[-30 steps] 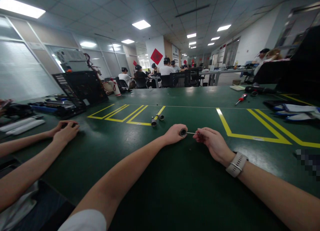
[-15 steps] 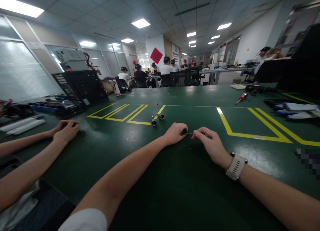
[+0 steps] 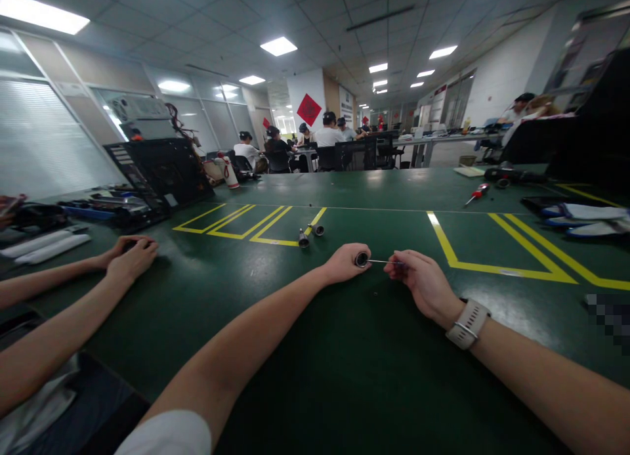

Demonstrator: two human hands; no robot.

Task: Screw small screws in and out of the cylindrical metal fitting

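My left hand (image 3: 344, 262) is closed around a round, hollow metal part (image 3: 361, 260), its dark open end facing right. My right hand (image 3: 418, 278), wearing a watch with a pale strap, pinches a thin screwdriver (image 3: 381, 261). The shaft runs level toward the part and its tip meets the opening. Most of the handle is hidden in my fingers. Farther off on the green table lie two similar metal parts, one standing (image 3: 303, 239) and one on its side (image 3: 317, 230). A tiny ring-like piece (image 3: 375, 293) rests below my hands.
Yellow tape (image 3: 512, 269) marks areas on the table (image 3: 315, 350). A red-handled screwdriver (image 3: 477, 194), a dark power tool (image 3: 512, 174) and blue-white gloves (image 3: 590, 218) are at right. At left are another person's hands (image 3: 130, 255) and a black equipment case (image 3: 162, 173).
My right hand has shifted slightly right and rolled, with its fingers looser around the screwdriver; more of the shaft shows now. My left hand and the metal part have barely moved.
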